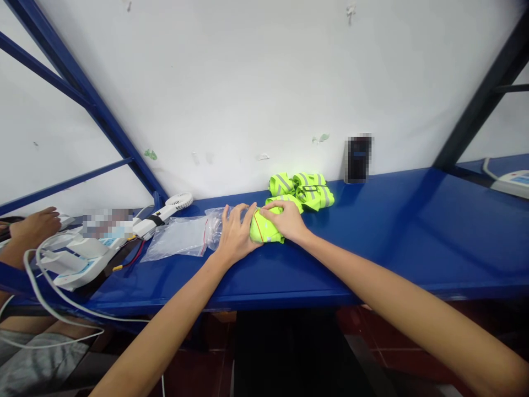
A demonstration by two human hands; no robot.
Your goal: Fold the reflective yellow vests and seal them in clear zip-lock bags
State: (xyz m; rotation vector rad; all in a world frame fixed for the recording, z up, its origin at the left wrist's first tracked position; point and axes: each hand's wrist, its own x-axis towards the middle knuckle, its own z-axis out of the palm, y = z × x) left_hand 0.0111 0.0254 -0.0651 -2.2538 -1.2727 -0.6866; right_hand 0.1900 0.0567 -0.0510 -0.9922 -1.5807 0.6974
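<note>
A folded neon-yellow vest [263, 229] with grey reflective strips lies on the blue shelf [372, 242], partly inside a clear zip bag with a red seal. My left hand [234, 234] presses on the bag and the vest's left side, fingers spread. My right hand [287, 220] lies over the vest's right end, fingers curled on it. Two more folded neon vests [308, 190] sit just behind, touching the wall.
Several clear zip bags [177, 237] lie to the left. Beyond them are a white hand fan [169, 208], a white device [78, 259] with cables, and another person's hand [35, 226]. A dark object [357, 159] leans on the wall. Another white device [510, 182] sits far right.
</note>
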